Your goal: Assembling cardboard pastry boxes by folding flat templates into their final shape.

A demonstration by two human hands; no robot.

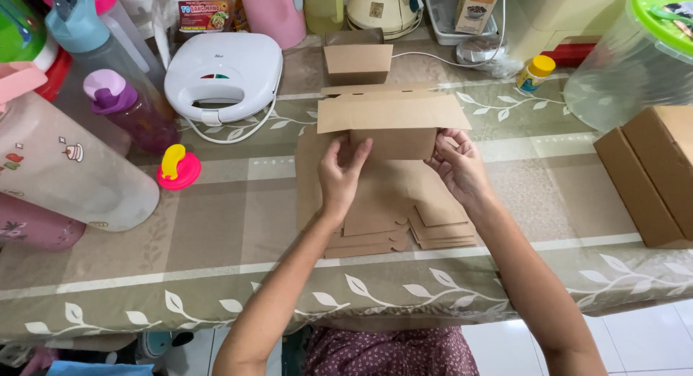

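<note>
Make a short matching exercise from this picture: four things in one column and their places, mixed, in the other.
Things:
1. half-folded box
2. sandwich maker
3. flat cardboard stack
4. yellow-capped bottle

Places:
A. under the wrists, on the tablecloth
B. far right, beside the white cable
C. between the left hand and right hand
D. far left of centre

Pairs: 1-C, 2-D, 3-A, 4-B

Boxes lying mid-table, clutter ringing them

A half-folded box point(393, 123) is sitting on a stack of flats point(375, 210) on the table point(216, 232); a finished box point(357, 63) is standing behind it, a sandwich maker point(224, 74) lying to its left, more boxes point(653, 170) resting far right.
</note>
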